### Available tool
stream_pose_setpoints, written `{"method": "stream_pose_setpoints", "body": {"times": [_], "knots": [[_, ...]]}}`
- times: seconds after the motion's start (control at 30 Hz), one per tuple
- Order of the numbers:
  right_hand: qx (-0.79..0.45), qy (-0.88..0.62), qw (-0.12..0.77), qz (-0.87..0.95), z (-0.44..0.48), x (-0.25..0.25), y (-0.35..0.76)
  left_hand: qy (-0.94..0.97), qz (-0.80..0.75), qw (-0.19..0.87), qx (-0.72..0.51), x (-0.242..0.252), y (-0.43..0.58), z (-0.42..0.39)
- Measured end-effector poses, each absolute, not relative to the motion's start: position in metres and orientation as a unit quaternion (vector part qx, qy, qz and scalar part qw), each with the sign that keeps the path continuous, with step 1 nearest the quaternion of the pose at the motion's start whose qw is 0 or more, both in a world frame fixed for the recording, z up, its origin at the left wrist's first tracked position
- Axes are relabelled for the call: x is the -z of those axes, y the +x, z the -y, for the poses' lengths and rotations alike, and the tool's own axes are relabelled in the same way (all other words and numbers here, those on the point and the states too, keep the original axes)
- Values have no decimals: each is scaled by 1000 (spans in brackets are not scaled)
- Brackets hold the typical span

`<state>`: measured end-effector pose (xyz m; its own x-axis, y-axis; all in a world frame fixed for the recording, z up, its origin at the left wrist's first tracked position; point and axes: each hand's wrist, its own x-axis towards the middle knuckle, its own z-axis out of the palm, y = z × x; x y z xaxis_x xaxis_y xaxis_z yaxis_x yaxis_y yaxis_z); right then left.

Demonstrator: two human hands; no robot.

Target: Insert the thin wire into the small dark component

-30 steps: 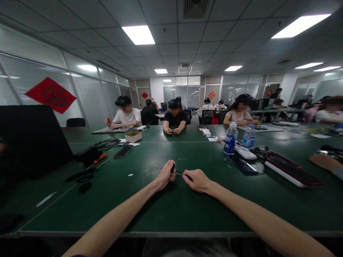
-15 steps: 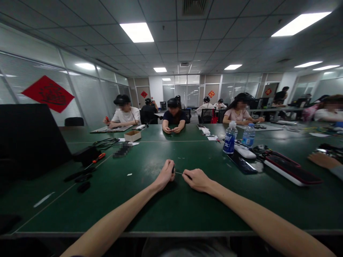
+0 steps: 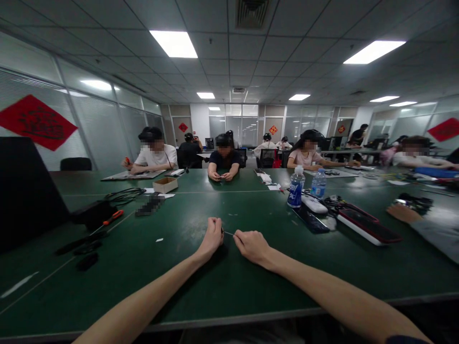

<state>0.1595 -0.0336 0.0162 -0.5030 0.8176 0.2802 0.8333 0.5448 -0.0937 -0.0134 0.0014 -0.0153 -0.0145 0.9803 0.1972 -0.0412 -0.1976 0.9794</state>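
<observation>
Both my arms reach out over a dark green table [image 3: 222, 282]. My left hand [image 3: 211, 238] is closed in a fist round a small dark object that barely shows. My right hand [image 3: 251, 245] is pinched on the other end of a thin light wire or pin [image 3: 228, 233] that runs between the two hands, just above the table top. I cannot make out what the small part is.
Two water bottles [image 3: 296, 187], a white device and a red-edged flat device [image 3: 366, 224] lie to the right. Black cables, a red-handled tool [image 3: 112, 217] and a dark screen [image 3: 25, 191] are on the left. Several people sit across the table; another person's hand [image 3: 401, 212] rests at far right.
The view has swung to the right, so everything sits further left in the frame. My hands stay together on the same small part with the same grip.
</observation>
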Motion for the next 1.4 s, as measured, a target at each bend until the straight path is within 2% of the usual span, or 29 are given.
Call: {"method": "stream_pose_setpoints", "body": {"times": [0.27, 0.47, 0.63, 1.4], "knots": [[-7, -566, 185, 803, 6, -18, 166, 546, -382, 548, -506, 15, 9, 10], [-52, -490, 221, 841, 8, -15, 176, 474, -356, 588, -551, 9, -15, -3], [-48, -412, 215, 884, 17, -18, 172, 445, -338, 610, -562, 10, -27, -8], [-45, -354, 211, 910, 22, -20, 172, 472, -345, 615, -528, 5, -20, 3]]}}
